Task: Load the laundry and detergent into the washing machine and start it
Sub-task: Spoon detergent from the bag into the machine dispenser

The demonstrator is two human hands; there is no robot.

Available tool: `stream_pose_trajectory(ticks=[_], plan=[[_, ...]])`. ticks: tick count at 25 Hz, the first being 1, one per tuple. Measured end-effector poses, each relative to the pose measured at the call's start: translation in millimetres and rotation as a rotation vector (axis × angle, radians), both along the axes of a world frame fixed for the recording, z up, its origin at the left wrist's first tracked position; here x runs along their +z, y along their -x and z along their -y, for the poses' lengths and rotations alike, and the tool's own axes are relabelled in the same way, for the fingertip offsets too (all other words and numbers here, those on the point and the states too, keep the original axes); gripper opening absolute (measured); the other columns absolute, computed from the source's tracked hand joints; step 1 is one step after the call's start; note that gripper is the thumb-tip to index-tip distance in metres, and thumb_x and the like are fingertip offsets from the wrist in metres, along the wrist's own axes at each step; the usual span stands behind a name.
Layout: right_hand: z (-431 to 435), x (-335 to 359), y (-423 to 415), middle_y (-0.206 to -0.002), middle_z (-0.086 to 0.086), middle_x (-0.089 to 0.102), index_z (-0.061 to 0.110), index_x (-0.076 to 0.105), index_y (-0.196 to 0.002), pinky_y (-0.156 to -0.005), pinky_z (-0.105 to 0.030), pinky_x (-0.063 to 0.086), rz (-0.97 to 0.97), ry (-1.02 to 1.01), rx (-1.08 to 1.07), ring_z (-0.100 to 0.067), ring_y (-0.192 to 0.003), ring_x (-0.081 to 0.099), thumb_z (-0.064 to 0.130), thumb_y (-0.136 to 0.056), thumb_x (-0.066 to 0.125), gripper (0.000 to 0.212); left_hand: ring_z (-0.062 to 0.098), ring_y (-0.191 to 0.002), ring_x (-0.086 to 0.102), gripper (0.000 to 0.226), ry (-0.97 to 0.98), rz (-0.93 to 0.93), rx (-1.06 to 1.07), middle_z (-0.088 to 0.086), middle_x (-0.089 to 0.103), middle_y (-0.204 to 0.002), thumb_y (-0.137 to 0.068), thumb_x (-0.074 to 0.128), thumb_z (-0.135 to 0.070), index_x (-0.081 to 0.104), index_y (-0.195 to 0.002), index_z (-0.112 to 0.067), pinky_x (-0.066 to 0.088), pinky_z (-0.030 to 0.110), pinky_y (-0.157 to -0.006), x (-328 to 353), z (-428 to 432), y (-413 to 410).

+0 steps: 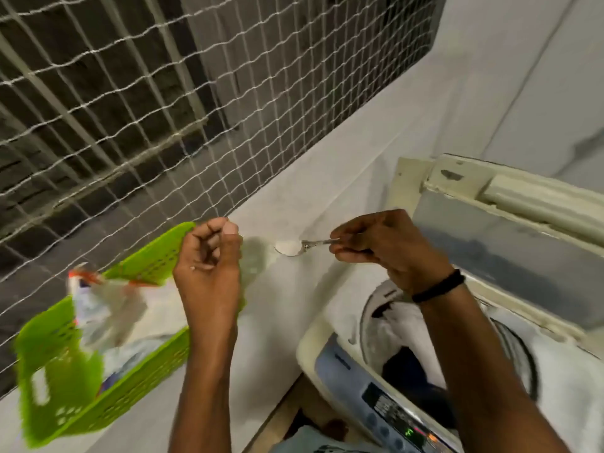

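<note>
Spoon (pixel 302 246) level, handle pinched in the grip of right hand (pixel 389 250); left hand (pixel 209 256) raised, curled empty.

spoon (pixel 309 245) in right grip (pixel 385 246): silver, white powder (pixel 287 247) | wristband (pixel 439 286) behind that grip: black | basket (pixel 65 387) left of grip: bright green, dotted holes | washing machine (pixel 309 346) under grip: cream, blue-grey panel (pixel 346 374), green display (pixel 408 431) | netting (pixel 130 109) above: white squares on dark
</note>
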State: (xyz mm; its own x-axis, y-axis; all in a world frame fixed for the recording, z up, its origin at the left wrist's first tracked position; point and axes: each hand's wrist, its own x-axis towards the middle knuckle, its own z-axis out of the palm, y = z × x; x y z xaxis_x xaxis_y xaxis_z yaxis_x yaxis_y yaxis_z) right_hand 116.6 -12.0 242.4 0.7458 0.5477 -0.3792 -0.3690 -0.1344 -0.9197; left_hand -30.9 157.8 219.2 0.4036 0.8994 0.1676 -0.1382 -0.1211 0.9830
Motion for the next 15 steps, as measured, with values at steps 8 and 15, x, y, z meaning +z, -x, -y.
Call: stream_pose_trajectory(ticks=[8, 15], plan=[[122.0, -55.1, -55.4, -0.078, -0.020, 0.069, -0.014, 0.066, -0.094, -0.062, -0.024, 0.061, -0.059, 0.030, -0.417, -0.025, -0.068, 0.070, -0.020, -0.088, 0.049, 0.018, 0.020, -0.092, 0.070, 0.007, 0.033, -0.149, -0.407, -0.003, 0.073, -0.098, -0.092, 0.064, -0.025, 0.067, -0.098, -0.030, 0.057, 0.036, -0.082, -58.3, 85.2, -115.1], [195.9, -140.7, -91.3, -0.077, -0.020, 0.068, -0.006, 0.067, -0.076, -0.061, -0.025, 0.062, -0.176, 0.106, -0.719, -0.023, -0.067, 0.069, -0.020, -0.088, 0.051, 0.024, 0.021, -0.093, 0.072, 0.018, 0.106, -0.470, -0.677, -0.001, 0.075, -0.095, -0.080, 0.063, -0.048, 0.066, -0.091, -0.034, 0.058, 0.050, -0.086, -149.0, 150.5, -203.4]])
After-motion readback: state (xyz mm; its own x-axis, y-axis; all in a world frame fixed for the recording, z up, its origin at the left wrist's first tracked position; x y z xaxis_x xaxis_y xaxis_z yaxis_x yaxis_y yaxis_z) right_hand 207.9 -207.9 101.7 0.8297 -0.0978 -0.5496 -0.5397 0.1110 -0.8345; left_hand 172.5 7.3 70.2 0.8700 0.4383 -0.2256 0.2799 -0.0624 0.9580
